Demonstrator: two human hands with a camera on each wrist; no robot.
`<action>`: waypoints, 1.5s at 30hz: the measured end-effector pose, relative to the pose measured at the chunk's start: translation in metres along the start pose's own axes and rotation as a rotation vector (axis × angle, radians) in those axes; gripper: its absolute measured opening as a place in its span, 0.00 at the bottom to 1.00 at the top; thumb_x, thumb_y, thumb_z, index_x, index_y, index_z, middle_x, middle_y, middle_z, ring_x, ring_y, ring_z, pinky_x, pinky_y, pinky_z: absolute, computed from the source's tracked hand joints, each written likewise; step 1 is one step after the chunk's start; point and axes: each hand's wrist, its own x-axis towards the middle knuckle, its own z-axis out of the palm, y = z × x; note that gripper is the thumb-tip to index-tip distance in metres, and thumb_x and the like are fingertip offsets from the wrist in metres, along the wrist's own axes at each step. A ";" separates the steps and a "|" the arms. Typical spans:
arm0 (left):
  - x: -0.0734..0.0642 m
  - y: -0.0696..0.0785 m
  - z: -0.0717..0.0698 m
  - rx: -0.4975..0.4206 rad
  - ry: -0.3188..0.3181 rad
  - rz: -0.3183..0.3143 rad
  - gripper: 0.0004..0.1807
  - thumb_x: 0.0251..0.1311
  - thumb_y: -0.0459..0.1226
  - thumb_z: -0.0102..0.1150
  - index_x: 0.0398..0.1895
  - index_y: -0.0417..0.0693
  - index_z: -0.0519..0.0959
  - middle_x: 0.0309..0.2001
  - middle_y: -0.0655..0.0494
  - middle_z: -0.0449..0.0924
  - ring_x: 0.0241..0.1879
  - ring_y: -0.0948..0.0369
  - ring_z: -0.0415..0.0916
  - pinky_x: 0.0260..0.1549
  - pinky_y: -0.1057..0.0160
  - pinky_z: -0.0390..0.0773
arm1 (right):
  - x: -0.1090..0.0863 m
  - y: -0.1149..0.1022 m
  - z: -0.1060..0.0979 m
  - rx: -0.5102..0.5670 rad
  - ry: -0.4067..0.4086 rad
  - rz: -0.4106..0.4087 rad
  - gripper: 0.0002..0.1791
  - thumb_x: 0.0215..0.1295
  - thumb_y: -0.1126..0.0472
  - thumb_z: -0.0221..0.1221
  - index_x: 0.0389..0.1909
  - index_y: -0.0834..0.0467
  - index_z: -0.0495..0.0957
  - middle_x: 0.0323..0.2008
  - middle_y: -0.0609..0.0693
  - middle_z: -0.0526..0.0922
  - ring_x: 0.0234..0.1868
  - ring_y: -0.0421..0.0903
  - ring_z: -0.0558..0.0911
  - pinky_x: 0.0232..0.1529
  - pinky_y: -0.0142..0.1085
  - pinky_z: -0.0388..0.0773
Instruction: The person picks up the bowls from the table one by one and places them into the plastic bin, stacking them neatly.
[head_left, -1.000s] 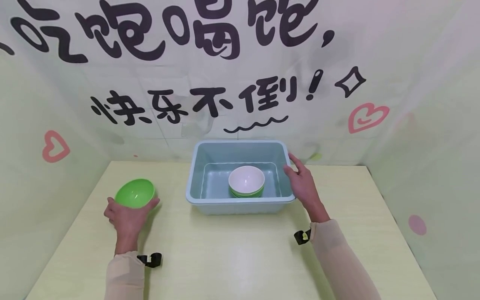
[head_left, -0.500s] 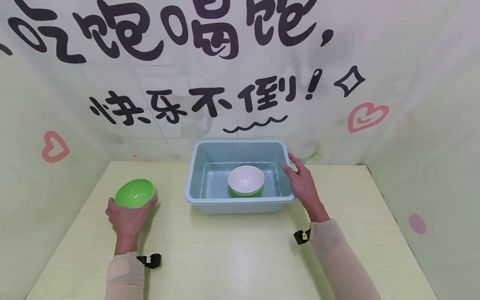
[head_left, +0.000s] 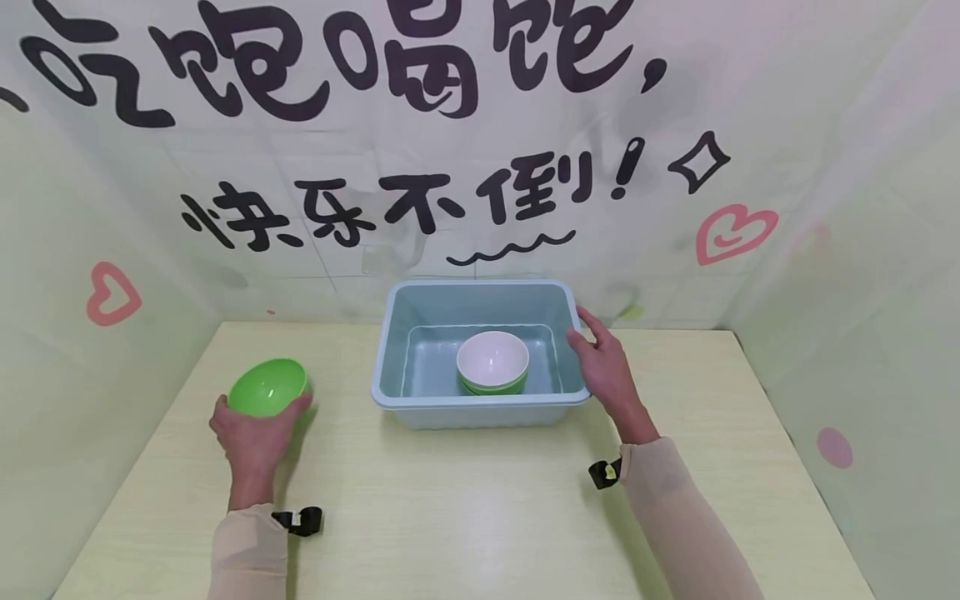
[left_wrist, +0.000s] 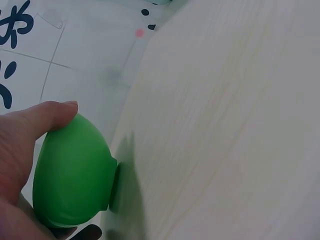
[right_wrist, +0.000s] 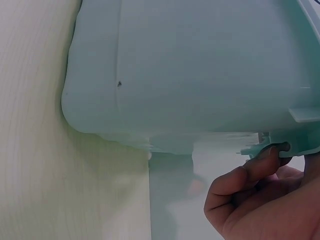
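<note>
On the left side of the table, my left hand [head_left: 257, 436] grips a green bowl [head_left: 268, 387] by its near side, thumb toward the right. The left wrist view shows this bowl [left_wrist: 75, 172] tilted, its foot close to the tabletop; whether they touch I cannot tell. A light blue plastic basin [head_left: 480, 414] stands at the back middle. My right hand [head_left: 606, 372] holds the basin's right rim, its fingers [right_wrist: 262, 167] curled under the lip in the right wrist view. Inside the basin, a white bowl [head_left: 492, 360] sits nested on a green bowl [head_left: 495, 388].
The pale wooden table [head_left: 465, 517] runs up to a back wall sheet [head_left: 315, 150] printed with black characters and pink hearts. Sheets also hang along the left and right sides. Each forearm wears a black wrist device [head_left: 303, 522].
Almost nothing has moved. The left hand and its green bowl have shifted very slightly, while the right hand, the basin and the nested bowls keep their places.
</note>
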 end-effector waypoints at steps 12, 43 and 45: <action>-0.003 0.005 -0.001 -0.051 0.015 0.034 0.74 0.48 0.59 0.75 0.83 0.49 0.29 0.80 0.40 0.38 0.76 0.36 0.49 0.70 0.30 0.60 | -0.002 0.000 -0.002 -0.005 0.009 -0.002 0.32 0.78 0.45 0.50 0.80 0.39 0.57 0.68 0.60 0.75 0.58 0.63 0.82 0.53 0.55 0.82; -0.028 0.072 -0.020 -0.140 0.034 0.135 0.70 0.46 0.56 0.78 0.84 0.60 0.38 0.82 0.55 0.41 0.76 0.49 0.53 0.72 0.42 0.64 | -0.001 -0.001 0.000 0.018 0.005 -0.006 0.32 0.78 0.46 0.50 0.80 0.39 0.57 0.70 0.61 0.74 0.60 0.63 0.81 0.56 0.59 0.81; -0.029 0.076 -0.021 -0.141 0.037 0.153 0.69 0.45 0.55 0.79 0.83 0.61 0.39 0.82 0.56 0.42 0.76 0.50 0.54 0.72 0.43 0.64 | -0.002 -0.001 0.000 0.016 0.003 -0.005 0.32 0.78 0.46 0.50 0.80 0.38 0.57 0.69 0.60 0.74 0.60 0.63 0.82 0.56 0.59 0.81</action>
